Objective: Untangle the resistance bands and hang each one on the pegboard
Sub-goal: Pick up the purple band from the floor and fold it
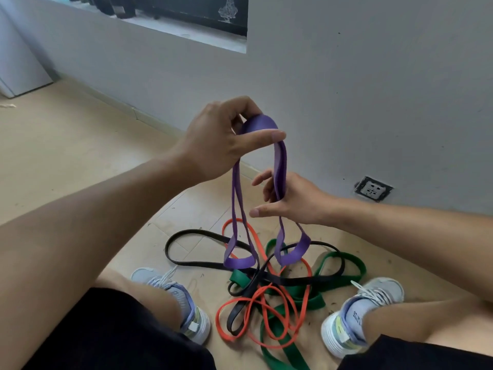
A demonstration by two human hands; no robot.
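Observation:
My left hand (222, 137) pinches the top fold of a purple band (280, 166) and holds it up above the floor. One hanging strand of that purple band passes through the fingers of my right hand (290, 198), lower and to the right. Its two lower loops dangle just over a tangled pile on the floor between my feet. The pile holds an orange band (262, 303), a black band (186, 233) and a green band (349, 265), all crossing one another. No pegboard is in view.
My two shoes (186, 303) (357, 313) flank the pile on the beige floor (66, 145). A grey wall (373, 102) stands close ahead with a socket (373, 188) low on the right. A white cabinet (16, 62) stands far left.

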